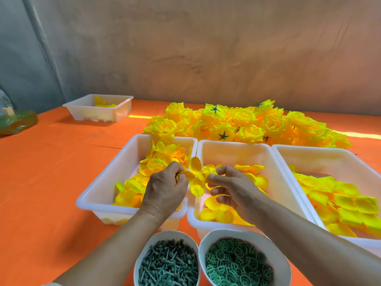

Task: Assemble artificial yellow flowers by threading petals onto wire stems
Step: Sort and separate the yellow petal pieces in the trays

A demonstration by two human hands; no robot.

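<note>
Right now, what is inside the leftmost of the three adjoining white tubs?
Loose yellow petals lie piled in the tub. The left hand covers its near right corner, hiding what lies there.

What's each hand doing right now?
Left hand: pinching the yellow petal piece.
Right hand: pinching the same petal piece, opposite side.

Left hand (pixel 165 189), right hand (pixel 235 188); pinching grips

No legible text, label, brand or number anywhere. White tubs (pixel 115 168), bowls (pixel 144 250), orange table cover (pixel 51 182) and back wall (pixel 206 58): all unmarked.
</note>
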